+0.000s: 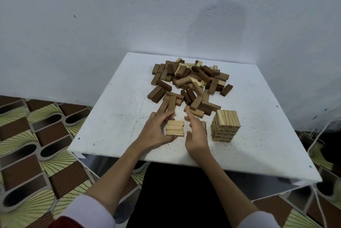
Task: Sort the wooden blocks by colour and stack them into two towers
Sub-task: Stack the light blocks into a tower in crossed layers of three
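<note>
1. Sleeves, white, sit nearest the camera, and both forearms reach out over the near edge of the white table [114, 131].
2. Between the two hands lies a small row of three pale blocks [175, 128], flat and side by side on the table.
3. Left hand [156, 131] cups the row's left side, its fingers curved around the far corner and its thumb by the near corner; it seems to touch the blocks, though a firm hold cannot be told.
4. Right hand [196, 131] hovers just right of the row, fingers loosely spread, grasping nothing.
5. Just beyond the right hand stands the pale tower [225, 126], several layers high, well ahead of any dark tower, of which none shows yet.
6. Beyond both sets of fingertips spreads the mixed pile [190, 83] of dark and pale blocks, unsorted.
7. Risks, as I judge them: squeezing the row unevenly could splay the three blocks, and carrying them rightward could bump the pale tower, since the right hand works so near it. Pale blocks buried in the pile could drag dark ones along when pulled out.
</note>
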`<action>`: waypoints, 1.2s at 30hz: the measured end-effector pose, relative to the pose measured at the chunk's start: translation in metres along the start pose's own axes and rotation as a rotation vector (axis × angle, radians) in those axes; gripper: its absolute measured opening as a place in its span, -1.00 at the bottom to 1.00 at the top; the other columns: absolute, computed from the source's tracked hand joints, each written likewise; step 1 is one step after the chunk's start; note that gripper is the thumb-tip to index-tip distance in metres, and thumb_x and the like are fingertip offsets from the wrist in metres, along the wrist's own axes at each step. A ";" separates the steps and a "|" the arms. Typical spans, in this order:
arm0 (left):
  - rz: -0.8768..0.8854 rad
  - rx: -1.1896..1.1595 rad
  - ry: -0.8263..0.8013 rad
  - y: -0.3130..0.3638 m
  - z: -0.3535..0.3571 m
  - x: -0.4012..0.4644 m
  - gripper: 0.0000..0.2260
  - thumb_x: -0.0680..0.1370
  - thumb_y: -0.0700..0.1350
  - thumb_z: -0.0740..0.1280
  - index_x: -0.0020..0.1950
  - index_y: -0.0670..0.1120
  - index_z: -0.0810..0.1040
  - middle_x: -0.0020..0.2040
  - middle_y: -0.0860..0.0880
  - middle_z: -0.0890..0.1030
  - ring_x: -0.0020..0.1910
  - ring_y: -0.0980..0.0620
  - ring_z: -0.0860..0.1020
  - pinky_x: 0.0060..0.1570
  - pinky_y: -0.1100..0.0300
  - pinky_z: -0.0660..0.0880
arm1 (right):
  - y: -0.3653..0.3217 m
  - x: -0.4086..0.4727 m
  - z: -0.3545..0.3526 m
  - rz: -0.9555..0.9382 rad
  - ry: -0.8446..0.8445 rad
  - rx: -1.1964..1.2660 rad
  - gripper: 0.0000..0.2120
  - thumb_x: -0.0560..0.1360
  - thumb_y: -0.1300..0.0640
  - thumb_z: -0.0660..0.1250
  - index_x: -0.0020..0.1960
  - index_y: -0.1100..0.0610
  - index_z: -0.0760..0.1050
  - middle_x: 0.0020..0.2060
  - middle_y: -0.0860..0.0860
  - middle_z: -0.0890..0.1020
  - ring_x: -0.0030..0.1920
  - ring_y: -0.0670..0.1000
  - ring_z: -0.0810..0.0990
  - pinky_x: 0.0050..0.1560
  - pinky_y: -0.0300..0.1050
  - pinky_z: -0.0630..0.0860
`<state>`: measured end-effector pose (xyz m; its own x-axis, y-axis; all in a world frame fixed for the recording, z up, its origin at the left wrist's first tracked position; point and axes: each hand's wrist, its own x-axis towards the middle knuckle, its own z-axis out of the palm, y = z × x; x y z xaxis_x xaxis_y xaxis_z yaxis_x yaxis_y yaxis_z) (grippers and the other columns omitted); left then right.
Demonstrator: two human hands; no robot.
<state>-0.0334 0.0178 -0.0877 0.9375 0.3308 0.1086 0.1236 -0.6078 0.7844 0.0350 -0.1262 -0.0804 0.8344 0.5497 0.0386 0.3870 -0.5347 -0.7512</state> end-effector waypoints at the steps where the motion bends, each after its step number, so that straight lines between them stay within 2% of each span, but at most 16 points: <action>1: 0.004 0.001 0.003 0.000 0.000 0.000 -0.31 0.33 -0.06 0.52 0.42 0.06 0.36 0.13 0.13 0.53 0.10 0.18 0.30 0.11 0.12 0.40 | 0.001 0.000 0.000 -0.011 0.019 0.031 -0.31 0.47 0.47 0.17 0.49 -0.01 0.17 0.10 -0.16 0.39 0.24 -0.01 0.31 0.34 -0.06 0.29; 4: 0.001 -0.005 0.000 0.000 0.000 0.000 -0.29 0.30 -0.01 0.50 0.42 0.05 0.36 0.15 0.12 0.53 0.11 0.17 0.31 0.10 0.14 0.40 | 0.005 0.000 0.001 -0.022 0.043 0.066 -0.41 0.46 0.42 0.24 0.43 0.07 0.24 -0.08 -0.27 0.33 0.18 0.03 0.36 0.29 -0.02 0.34; 6: -0.005 -0.008 0.000 0.001 0.000 -0.001 -0.28 0.27 0.02 0.47 0.42 0.05 0.35 0.16 0.13 0.53 0.12 0.18 0.30 0.09 0.18 0.39 | 0.006 0.000 0.001 -0.038 0.040 0.059 -0.43 0.46 0.41 0.25 0.42 0.09 0.26 -0.10 -0.29 0.31 0.16 0.04 0.37 0.26 -0.04 0.34; 10: -0.006 -0.004 -0.008 0.002 0.001 -0.001 -0.28 0.26 0.06 0.44 0.42 0.06 0.35 0.17 0.13 0.53 0.12 0.18 0.30 0.06 0.25 0.37 | 0.009 0.000 0.003 -0.067 0.046 0.053 -0.45 0.46 0.39 0.26 0.41 0.12 0.28 -0.05 -0.16 0.38 0.14 0.06 0.37 0.23 0.02 0.36; 16: -0.004 0.003 -0.010 0.002 0.000 -0.001 -0.28 0.26 0.06 0.43 0.41 0.07 0.35 0.17 0.13 0.53 0.14 0.16 0.30 0.00 0.37 0.31 | 0.010 0.001 0.005 -0.073 0.043 0.035 -0.47 0.46 0.38 0.27 0.39 0.11 0.30 0.00 -0.14 0.40 0.14 0.06 0.35 0.24 0.06 0.36; 21: 0.004 -0.001 0.007 0.000 0.001 -0.001 -0.30 0.28 0.03 0.45 0.41 0.08 0.36 0.16 0.14 0.54 0.13 0.16 0.31 0.02 0.27 0.36 | 0.012 0.000 0.005 -0.092 0.047 0.030 -0.48 0.46 0.38 0.26 0.38 0.12 0.31 0.00 -0.15 0.40 0.15 0.05 0.36 0.23 0.07 0.37; 26: 0.013 0.004 0.017 -0.003 0.002 0.000 -0.31 0.32 -0.08 0.52 0.41 0.07 0.37 0.15 0.14 0.54 0.12 0.17 0.30 -0.01 0.34 0.32 | 0.012 0.000 0.005 -0.090 0.046 0.025 -0.49 0.46 0.39 0.26 0.37 0.12 0.32 -0.01 -0.15 0.39 0.16 0.05 0.36 0.23 0.07 0.37; 36: 0.012 0.027 0.021 -0.006 0.003 0.001 -0.31 0.33 -0.06 0.53 0.40 0.11 0.35 0.13 0.19 0.52 0.11 0.19 0.29 -0.03 0.34 0.31 | 0.012 0.001 0.005 -0.093 0.041 0.015 -0.49 0.46 0.38 0.25 0.38 0.10 0.32 0.00 -0.17 0.39 0.16 0.04 0.35 0.23 0.07 0.37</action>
<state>-0.0323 0.0195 -0.0941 0.9319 0.3383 0.1305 0.1218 -0.6309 0.7662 0.0385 -0.1292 -0.0928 0.8109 0.5693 0.1355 0.4579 -0.4731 -0.7527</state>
